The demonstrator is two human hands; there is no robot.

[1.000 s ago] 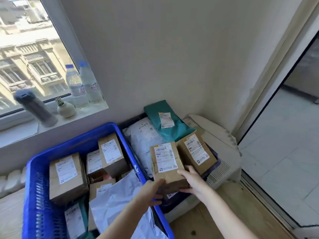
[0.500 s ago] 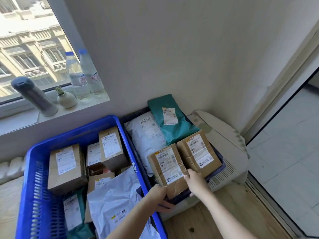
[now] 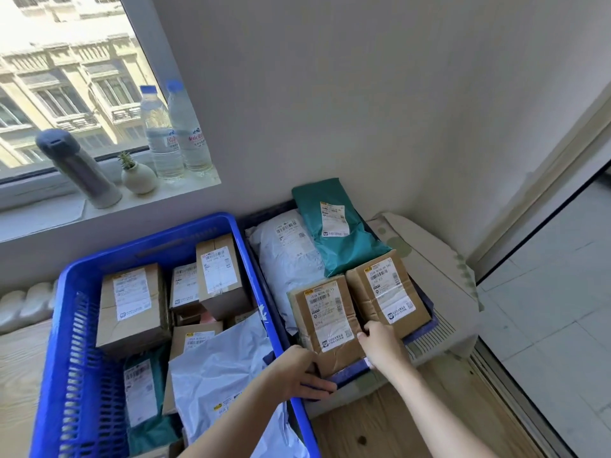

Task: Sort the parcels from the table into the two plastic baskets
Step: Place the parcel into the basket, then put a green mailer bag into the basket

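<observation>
Setting a brown cardboard parcel with a white shipping label down in the dark navy plastic basket on the right, by the look of it. Left hand has its fingers curled round the parcel's near left corner, right hand pinches the near right edge, so both have hold of it.

Progress-wise it looks pretty far along: the bright blue plastic basket on the left is stuffed with boxes and mailers, and the navy one holds a white poly mailer, a teal poly mailer and a second brown cardboard box. Can't see the table from here, so no idea what's left.

Room is tight. The parcel sits touching the second box, its near end on the basket's rim, blue wall just beside.
</observation>
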